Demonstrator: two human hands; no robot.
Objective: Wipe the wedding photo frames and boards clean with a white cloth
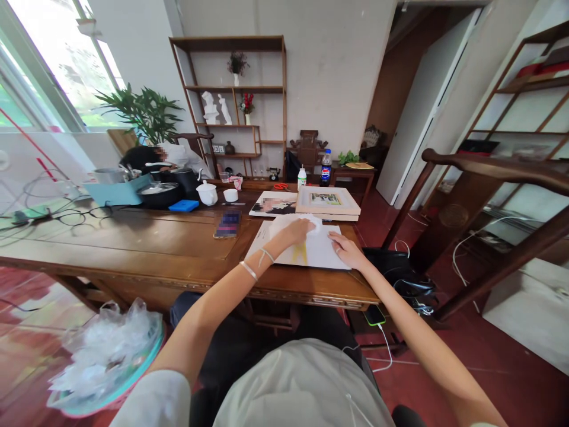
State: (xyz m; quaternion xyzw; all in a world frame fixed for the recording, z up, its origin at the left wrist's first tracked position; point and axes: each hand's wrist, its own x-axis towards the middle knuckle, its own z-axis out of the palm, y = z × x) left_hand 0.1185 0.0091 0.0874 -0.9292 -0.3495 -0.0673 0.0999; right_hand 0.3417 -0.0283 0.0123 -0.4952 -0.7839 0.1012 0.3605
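A flat white book (326,249), or perhaps a board, with a yellow patch on its face, lies at the near edge of the tabletop (200,252), in front of the person, just short of a picture frame (328,200) and another flat book (271,205). The left hand (299,230) lies over a crumpled white cloth (317,225), which may be tissue; its fingers are bent, but whether they grip it or only press it cannot be told. The right hand (347,249) rests on the book's right side, fingers loosely spread and slightly bent, apparently closed around nothing. The book looks fairly light and stiff, with a smooth face that could slide under a sideways push, so a steadying hold at the right edge seems sensible. The cloth looks soft, very light and perhaps easily torn; it is best gathered in a loose bunch under the fingertips.
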